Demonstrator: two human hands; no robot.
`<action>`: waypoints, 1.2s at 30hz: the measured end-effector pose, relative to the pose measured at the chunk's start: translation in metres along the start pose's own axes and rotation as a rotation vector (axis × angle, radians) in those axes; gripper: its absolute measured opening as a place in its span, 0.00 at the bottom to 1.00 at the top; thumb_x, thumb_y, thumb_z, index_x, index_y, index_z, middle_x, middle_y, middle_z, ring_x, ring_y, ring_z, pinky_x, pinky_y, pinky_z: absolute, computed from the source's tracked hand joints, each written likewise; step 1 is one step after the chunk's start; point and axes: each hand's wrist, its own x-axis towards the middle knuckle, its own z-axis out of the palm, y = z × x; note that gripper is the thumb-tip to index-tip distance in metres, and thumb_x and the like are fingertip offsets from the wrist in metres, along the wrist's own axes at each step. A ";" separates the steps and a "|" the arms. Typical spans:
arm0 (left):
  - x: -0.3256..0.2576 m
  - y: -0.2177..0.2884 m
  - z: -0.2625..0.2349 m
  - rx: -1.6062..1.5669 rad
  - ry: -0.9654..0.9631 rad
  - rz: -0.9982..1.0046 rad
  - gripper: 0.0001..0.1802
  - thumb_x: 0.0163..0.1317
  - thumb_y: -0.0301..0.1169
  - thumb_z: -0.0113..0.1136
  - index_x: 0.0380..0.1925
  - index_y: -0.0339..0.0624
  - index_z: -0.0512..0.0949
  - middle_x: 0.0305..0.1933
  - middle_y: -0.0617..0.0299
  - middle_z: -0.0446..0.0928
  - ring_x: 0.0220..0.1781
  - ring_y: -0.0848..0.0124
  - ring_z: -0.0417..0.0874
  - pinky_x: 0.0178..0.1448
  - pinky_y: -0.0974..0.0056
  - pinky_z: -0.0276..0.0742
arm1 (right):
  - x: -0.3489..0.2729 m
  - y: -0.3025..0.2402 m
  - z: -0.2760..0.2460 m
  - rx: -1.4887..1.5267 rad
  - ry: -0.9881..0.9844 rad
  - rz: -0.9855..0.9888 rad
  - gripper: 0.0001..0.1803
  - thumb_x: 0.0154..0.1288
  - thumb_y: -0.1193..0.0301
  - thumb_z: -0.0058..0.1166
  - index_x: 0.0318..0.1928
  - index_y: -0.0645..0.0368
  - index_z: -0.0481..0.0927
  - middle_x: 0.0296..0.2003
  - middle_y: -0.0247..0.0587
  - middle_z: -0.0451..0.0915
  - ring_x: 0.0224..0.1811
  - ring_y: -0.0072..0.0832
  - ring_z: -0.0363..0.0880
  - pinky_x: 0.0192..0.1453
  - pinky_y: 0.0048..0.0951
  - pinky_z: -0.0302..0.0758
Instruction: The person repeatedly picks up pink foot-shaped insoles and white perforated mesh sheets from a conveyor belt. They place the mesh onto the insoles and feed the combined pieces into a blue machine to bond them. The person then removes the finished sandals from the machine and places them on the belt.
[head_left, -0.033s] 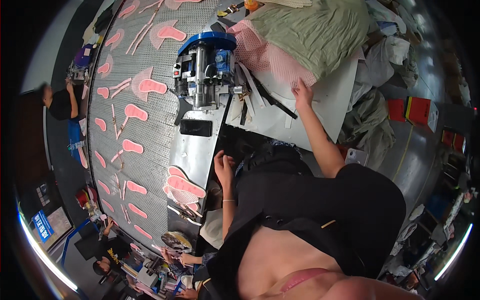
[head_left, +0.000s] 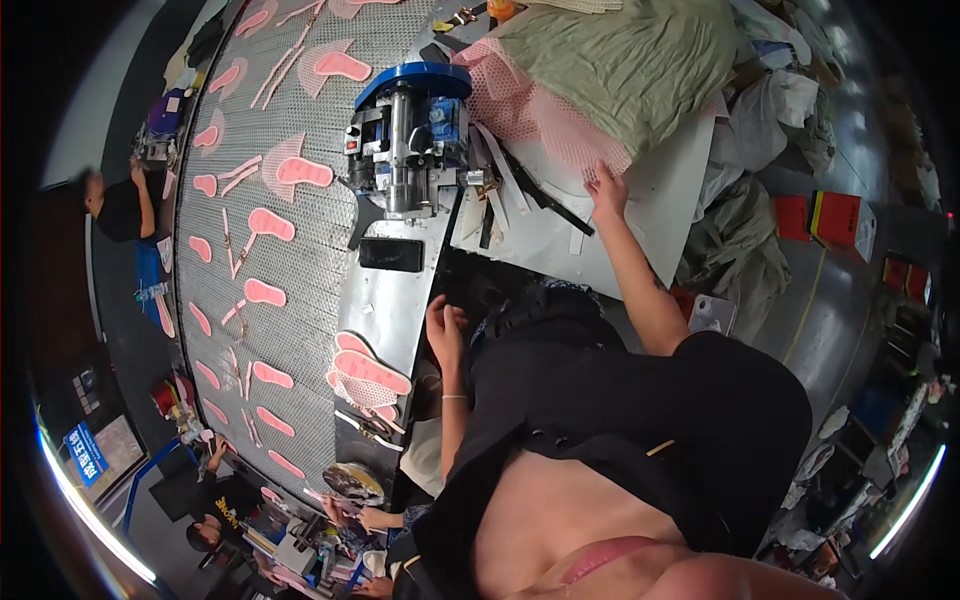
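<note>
My right hand (head_left: pixel 607 192) is at the lower edge of the pink mesh fabric (head_left: pixel 575 135) on the pale table, thumb and fingers closed on its rim. Over part of the mesh lies a crumpled olive-green sheet (head_left: pixel 640 75). My left hand (head_left: pixel 445 328) hangs in front of my body by the metal edge of the conveyor, fingers loosely bent and apart, holding nothing. A stack of pink insoles and white-pink mesh pieces (head_left: pixel 370 375) lies near it on the metal ledge, and a black phone (head_left: pixel 390 255) rests farther along.
A machine with a blue round top (head_left: pixel 405 140) stands between conveyor and table. Pink insoles and straps lie in rows on the mesh conveyor belt (head_left: pixel 320 240). Offcut strips (head_left: pixel 520 185) litter the table. Grey bags (head_left: pixel 740 250) and red boxes (head_left: pixel 840 225) are right. Other people work at left.
My left hand has shifted very slightly. My right hand stays at the mesh edge.
</note>
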 end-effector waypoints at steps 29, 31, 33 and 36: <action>0.078 0.117 0.066 0.092 -0.485 0.293 0.17 0.69 0.38 0.53 0.34 0.32 0.78 0.27 0.65 0.77 0.30 0.78 0.74 0.38 0.69 0.71 | -0.194 -0.067 0.105 -1.413 -1.072 -0.415 0.15 0.67 0.65 0.53 0.41 0.68 0.79 0.25 0.46 0.80 0.28 0.26 0.78 0.35 0.34 0.73; 0.081 0.106 0.063 0.002 -0.394 0.304 0.19 0.70 0.38 0.53 0.28 0.32 0.77 0.22 0.69 0.75 0.25 0.81 0.70 0.32 0.70 0.68 | -0.190 -0.048 0.096 -1.287 -1.059 -0.377 0.14 0.67 0.66 0.54 0.40 0.68 0.79 0.25 0.46 0.79 0.27 0.26 0.77 0.35 0.34 0.73; 0.081 0.102 0.062 -0.095 -0.376 0.193 0.19 0.70 0.39 0.52 0.29 0.33 0.78 0.24 0.68 0.75 0.27 0.81 0.71 0.32 0.70 0.68 | -0.191 -0.040 0.086 -1.207 -1.035 -0.379 0.14 0.67 0.66 0.54 0.40 0.68 0.79 0.25 0.44 0.80 0.26 0.25 0.77 0.34 0.33 0.73; 0.090 0.092 0.060 -0.145 -0.332 0.127 0.19 0.70 0.40 0.53 0.29 0.34 0.79 0.25 0.67 0.76 0.28 0.80 0.72 0.32 0.70 0.69 | -0.185 -0.030 0.079 -1.124 -1.012 -0.362 0.14 0.67 0.67 0.54 0.39 0.68 0.80 0.25 0.39 0.81 0.26 0.21 0.76 0.33 0.30 0.73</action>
